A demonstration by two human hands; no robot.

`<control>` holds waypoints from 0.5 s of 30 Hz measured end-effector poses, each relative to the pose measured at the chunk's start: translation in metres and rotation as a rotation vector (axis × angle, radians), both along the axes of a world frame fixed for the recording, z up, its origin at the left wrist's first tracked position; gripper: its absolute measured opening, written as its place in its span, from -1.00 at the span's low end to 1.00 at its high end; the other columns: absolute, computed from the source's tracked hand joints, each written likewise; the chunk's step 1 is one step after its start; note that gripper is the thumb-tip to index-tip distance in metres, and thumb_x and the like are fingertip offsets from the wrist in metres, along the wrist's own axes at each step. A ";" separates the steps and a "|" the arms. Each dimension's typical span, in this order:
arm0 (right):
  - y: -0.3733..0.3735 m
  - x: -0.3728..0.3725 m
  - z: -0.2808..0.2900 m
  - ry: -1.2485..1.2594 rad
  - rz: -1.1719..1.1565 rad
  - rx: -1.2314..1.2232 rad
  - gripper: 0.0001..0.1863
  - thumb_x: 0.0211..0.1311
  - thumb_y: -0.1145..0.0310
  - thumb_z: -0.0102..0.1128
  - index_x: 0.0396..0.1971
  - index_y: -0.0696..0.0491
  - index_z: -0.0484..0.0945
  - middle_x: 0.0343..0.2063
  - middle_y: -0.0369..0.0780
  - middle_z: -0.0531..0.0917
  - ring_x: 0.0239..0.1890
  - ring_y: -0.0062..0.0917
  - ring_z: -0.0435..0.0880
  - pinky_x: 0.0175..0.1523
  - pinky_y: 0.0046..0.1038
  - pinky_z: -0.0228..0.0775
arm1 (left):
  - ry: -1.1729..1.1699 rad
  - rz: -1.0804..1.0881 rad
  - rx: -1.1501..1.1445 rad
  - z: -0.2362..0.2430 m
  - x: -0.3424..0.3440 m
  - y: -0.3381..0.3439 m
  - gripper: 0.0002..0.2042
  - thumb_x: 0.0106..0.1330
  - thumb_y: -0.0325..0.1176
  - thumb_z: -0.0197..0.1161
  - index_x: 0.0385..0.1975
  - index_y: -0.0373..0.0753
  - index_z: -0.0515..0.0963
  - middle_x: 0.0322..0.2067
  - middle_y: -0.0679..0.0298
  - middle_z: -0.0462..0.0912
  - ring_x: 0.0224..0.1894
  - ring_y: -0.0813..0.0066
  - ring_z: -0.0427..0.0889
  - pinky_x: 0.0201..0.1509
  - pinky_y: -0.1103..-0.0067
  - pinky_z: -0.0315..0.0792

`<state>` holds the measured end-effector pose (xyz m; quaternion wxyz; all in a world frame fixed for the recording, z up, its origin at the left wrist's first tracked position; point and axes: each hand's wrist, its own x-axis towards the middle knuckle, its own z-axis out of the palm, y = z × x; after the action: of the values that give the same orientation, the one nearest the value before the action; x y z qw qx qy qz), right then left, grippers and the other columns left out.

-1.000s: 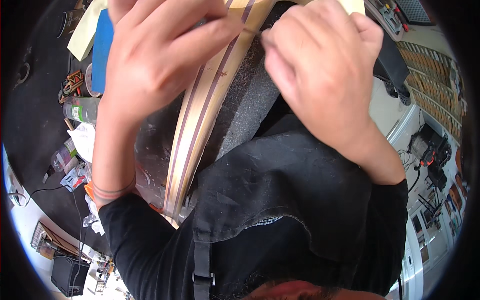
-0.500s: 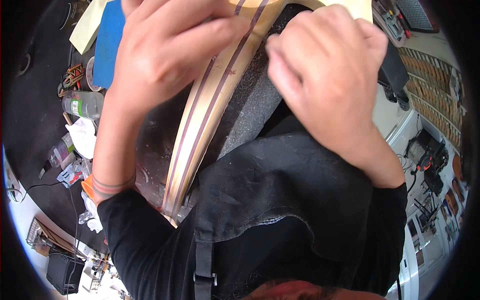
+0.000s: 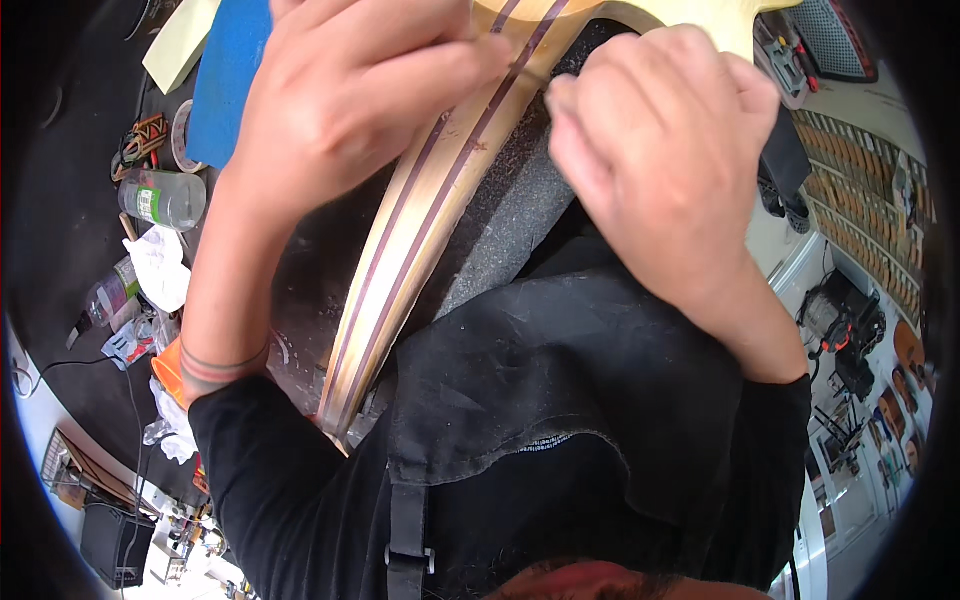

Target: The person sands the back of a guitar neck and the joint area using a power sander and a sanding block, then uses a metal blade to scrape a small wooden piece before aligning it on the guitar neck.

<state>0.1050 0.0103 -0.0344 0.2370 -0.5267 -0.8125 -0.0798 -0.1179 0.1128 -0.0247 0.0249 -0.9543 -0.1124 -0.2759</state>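
A pale wooden guitar neck [image 3: 405, 235] with two dark lengthwise stripes runs from near my apron up to the top edge, where it widens into a pale body [image 3: 690, 18]. Small reddish-brown shavings [image 3: 478, 147] lie on it. My left hand [image 3: 350, 100] is over the neck's left side, fingers curled, thumb pointing toward the stripes. To the right of the neck my right hand [image 3: 665, 150] is closed with its knuckles up. Both hands are held level with each other; whatever they grip is hidden beneath and beyond the fingers.
A dark workbench [image 3: 60, 220] holds a blue board [image 3: 228, 95], a yellow block [image 3: 180, 45], a tape roll [image 3: 185, 140], a clear bottle [image 3: 172, 200] and crumpled white plastic [image 3: 160, 268]. A dark gritty strip [image 3: 495, 255] lies under the neck. Tools hang at the right wall [image 3: 865, 195].
The neck and my left hand appear slightly further right in view, and more of the pale body shows at the upper right. Both hands stay closed in much the same pose.
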 end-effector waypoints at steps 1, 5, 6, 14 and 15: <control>0.005 0.002 -0.002 0.018 0.003 0.014 -0.78 0.09 0.36 0.58 -0.40 -0.06 0.61 -0.29 -0.42 0.68 -0.09 -0.50 0.66 0.16 -0.27 0.21 | -0.063 -0.022 0.070 -0.012 0.004 0.011 -0.75 -0.03 -0.36 0.44 -0.29 -0.19 0.76 -0.35 0.38 0.61 -0.24 0.38 0.62 -0.06 0.40 0.32; 0.005 0.002 -0.009 0.022 0.059 -0.001 -0.78 0.07 0.38 0.57 -0.39 -0.06 0.62 -0.28 -0.42 0.68 -0.08 -0.49 0.66 0.14 -0.28 0.22 | -0.177 -0.013 -0.060 -0.013 0.010 0.001 -0.80 0.00 -0.40 0.47 -0.33 -0.18 0.75 -0.37 0.40 0.56 -0.24 0.43 0.60 -0.10 0.42 0.28; 0.004 0.001 -0.012 0.063 0.096 -0.015 -0.78 0.06 0.38 0.57 -0.39 -0.06 0.62 -0.28 -0.41 0.68 -0.08 -0.49 0.66 0.13 -0.29 0.23 | -0.142 -0.020 -0.074 -0.015 0.006 0.001 -0.81 0.00 -0.41 0.48 -0.34 -0.18 0.75 -0.38 0.40 0.55 -0.24 0.43 0.60 -0.10 0.42 0.28; 0.006 0.003 0.004 -0.007 0.111 -0.033 -0.79 0.06 0.41 0.57 -0.36 -0.04 0.65 -0.28 -0.40 0.68 -0.08 -0.49 0.67 0.14 -0.31 0.24 | -0.195 0.030 -0.048 -0.016 0.001 -0.002 -0.82 0.02 -0.45 0.48 -0.34 -0.15 0.73 -0.40 0.40 0.48 -0.25 0.42 0.55 -0.08 0.40 0.25; 0.009 0.005 0.002 -0.029 0.088 0.005 -0.79 0.08 0.41 0.57 -0.36 -0.04 0.65 -0.27 -0.39 0.68 -0.08 -0.49 0.67 0.14 -0.31 0.24 | -0.179 -0.003 0.050 -0.023 0.002 0.010 -0.81 0.02 -0.45 0.47 -0.33 -0.16 0.73 -0.39 0.39 0.47 -0.26 0.42 0.54 -0.08 0.40 0.24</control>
<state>0.1096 0.0195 -0.0325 0.2298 -0.4885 -0.8380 -0.0791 -0.1156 0.1223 -0.0477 0.0380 -0.9250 -0.1061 -0.3629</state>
